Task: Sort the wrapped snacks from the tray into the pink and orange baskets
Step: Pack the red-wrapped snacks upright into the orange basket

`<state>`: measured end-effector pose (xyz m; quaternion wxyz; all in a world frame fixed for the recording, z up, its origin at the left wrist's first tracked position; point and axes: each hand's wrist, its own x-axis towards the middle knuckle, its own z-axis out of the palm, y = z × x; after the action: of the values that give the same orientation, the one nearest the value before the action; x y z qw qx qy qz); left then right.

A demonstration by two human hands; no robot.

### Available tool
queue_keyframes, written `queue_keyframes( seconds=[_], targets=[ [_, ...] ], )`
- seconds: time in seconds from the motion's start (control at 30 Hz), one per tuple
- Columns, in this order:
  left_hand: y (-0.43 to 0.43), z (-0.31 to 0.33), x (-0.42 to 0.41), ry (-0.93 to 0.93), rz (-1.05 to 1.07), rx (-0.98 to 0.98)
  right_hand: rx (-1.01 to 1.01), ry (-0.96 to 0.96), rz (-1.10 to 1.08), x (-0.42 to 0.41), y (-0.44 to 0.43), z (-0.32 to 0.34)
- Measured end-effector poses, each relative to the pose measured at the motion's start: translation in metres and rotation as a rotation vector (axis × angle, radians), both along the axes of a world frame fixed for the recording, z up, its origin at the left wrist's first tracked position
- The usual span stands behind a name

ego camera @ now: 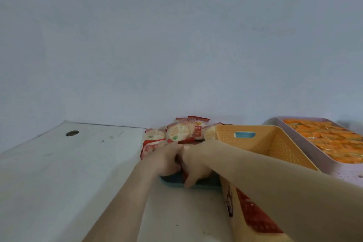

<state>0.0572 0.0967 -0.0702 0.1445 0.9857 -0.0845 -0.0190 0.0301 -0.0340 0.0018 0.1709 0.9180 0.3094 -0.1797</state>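
Head view: red-and-white snack packs (180, 131) are piled on a teal tray (204, 185) in the middle of the table, and the far ones stand tilted with their faces toward the near side; their long axis is unclear. The left hand (167, 159) and the right hand (196, 167) lie on the pile with curled fingers, but I cannot tell if they grip a pack. To the right is an orange basket (275, 143), then a pink basket (312, 153) full of orange packs (334, 139). The table (78, 173) is white and the wall (176, 45) is pale.

Your table (78, 173) is a white, scuffed top that runs back to a pale wall. Take the orange basket (275, 143) as your mark: it stands on the table right of centre, with its long side running away from you. The pink basket (322, 160) stands just beside it on the right, side by side with it. The blue-green tray (206, 185) lies on the table just left of the orange basket's near end. Well left of the orange basket, towards the far corner, a round hole (72, 133) is cut in the top.
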Motion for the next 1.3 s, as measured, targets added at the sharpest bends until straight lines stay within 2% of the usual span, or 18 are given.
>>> queue_keyframes(
  seconds=[0.1, 0.23, 0.3, 0.37, 0.43, 0.5, 0.6, 0.83, 0.97, 1.07, 1.2, 1.3],
  targets=[
    [0.005, -0.007, 0.011, -0.049, 0.065, 0.019, 0.058, -0.023, -0.023, 0.011, 0.004, -0.009],
    [0.006, -0.008, 0.017, -0.166, 0.058, 0.044, -0.002, -0.038, 0.01, 0.018, 0.009, -0.013],
    [0.007, -0.006, 0.022, -0.227, 0.099, 0.01, 0.032, -0.041, 0.022, 0.019, 0.007, -0.01],
    [0.008, -0.004, 0.024, -0.31, 0.141, -0.114, 0.049, -0.073, 0.022, 0.014, 0.005, -0.008],
    [0.008, 0.0, 0.025, -0.367, 0.171, -0.396, -0.051, -0.121, 0.026, 0.01, 0.006, -0.007],
    [0.007, 0.007, 0.022, -0.413, 0.211, -0.608, -0.063, -0.152, 0.021, 0.011, 0.008, -0.007],
    [0.005, 0.024, 0.016, -0.528, 0.251, -0.779, 0.248, -0.241, -0.044, 0.016, 0.0, -0.001],
    [0.0, 0.085, -0.027, -0.792, 0.204, -0.913, 1.003, -0.294, -0.227, 0.008, -0.053, 0.066],
    [-0.02, 0.106, -0.051, -0.802, 0.162, -0.869, 1.215, -0.33, -0.267, -0.021, -0.125, 0.094],
    [-0.047, 0.109, -0.062, -0.77, 0.091, -0.759, 1.202, -0.382, -0.322, -0.04, -0.168, 0.089],
    [-0.09, 0.113, -0.068, -0.708, 0.042, -0.665, 0.982, -0.428, -0.333, -0.056, -0.192, 0.059],
    [-0.12, 0.113, -0.069, -0.663, -0.025, -0.621, 0.819, -0.509, -0.259, -0.066, -0.198, 0.038]
  ],
)
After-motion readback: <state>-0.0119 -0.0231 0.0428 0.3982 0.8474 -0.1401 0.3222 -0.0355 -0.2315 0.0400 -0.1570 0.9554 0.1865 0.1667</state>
